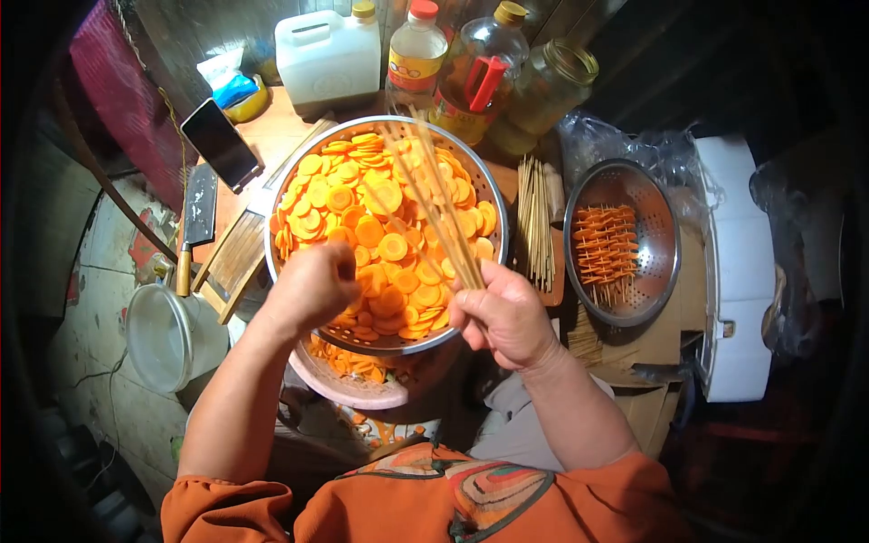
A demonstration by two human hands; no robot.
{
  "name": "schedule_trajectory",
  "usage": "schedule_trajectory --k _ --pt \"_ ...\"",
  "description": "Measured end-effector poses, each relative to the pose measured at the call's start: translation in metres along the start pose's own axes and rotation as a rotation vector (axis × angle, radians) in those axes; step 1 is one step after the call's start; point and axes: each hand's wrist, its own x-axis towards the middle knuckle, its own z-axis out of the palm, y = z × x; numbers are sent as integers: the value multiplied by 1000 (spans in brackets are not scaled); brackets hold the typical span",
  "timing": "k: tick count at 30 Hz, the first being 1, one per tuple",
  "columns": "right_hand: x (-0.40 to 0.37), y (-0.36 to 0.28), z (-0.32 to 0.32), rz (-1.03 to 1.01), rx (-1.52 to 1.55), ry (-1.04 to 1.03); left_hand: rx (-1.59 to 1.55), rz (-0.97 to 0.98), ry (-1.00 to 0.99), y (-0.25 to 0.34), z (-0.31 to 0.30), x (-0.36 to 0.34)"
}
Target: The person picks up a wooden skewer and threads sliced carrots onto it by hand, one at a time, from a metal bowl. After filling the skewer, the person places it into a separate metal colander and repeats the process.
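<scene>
Sliced carrots [369,233] fill a large metal colander [496,195] in front of me. My right hand [507,317] is closed round a fanned bundle of bamboo skewers [439,204] at the colander's right rim, the tips pointing up and away, slightly blurred. Over the lower left of the carrots is my left hand [314,288], its fingers curled in; whatever they may hold is hidden. More bamboo skewers [536,226] lie in a pile right of the colander. Farther right, a smaller perforated bowl [668,262] holds threaded carrot skewers [606,242].
A pink basin [362,395] with carrot pieces sits below the colander. Left are a cleaver [199,213], a wooden slicer [233,258], a phone [220,145] and a white bucket [161,335]. A white jug [328,59], bottle [416,50] and jars [548,86] stand behind.
</scene>
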Motion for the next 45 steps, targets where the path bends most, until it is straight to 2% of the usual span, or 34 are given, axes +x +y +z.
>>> schedule_trajectory --k 2,3,4,6,9,20,23,25,28,32,36,40,42,45 --pt "-1 3 4 53 -104 -57 -794 -213 74 7 -16 6" --pt "-1 5 6 56 -114 -77 -1049 -190 118 6 -23 7" --pt "-1 5 8 50 -117 -83 -1152 -156 194 3 -26 11" --pt "-2 5 11 58 -180 -86 -1327 -209 257 8 -34 8" --pt "-2 4 12 46 -216 -75 -1404 -221 261 3 -37 9" --pt "-2 6 11 41 -250 -43 -1413 -191 290 -2 -32 11" --pt "-3 7 10 44 -243 -34 -1298 -121 367 -3 -24 14" --pt "-2 8 8 35 -225 -31 -1088 5 507 -4 -16 16" --pt "-2 10 10 34 -192 -28 -982 39 501 2 -1 15" --pt "0 7 14 16 -148 -9 -1054 25 338 28 17 4" --pt "-1 4 15 67 -100 10 -959 34 243 29 11 5" --pt "-3 2 13 96 -58 -33 -1124 -32 335 23 -10 12" --pt "-3 4 12 81 -52 -43 -1075 -48 323 26 -10 11" --pt "-2 11 12 -5 -50 -16 -1107 50 111 34 1 5"
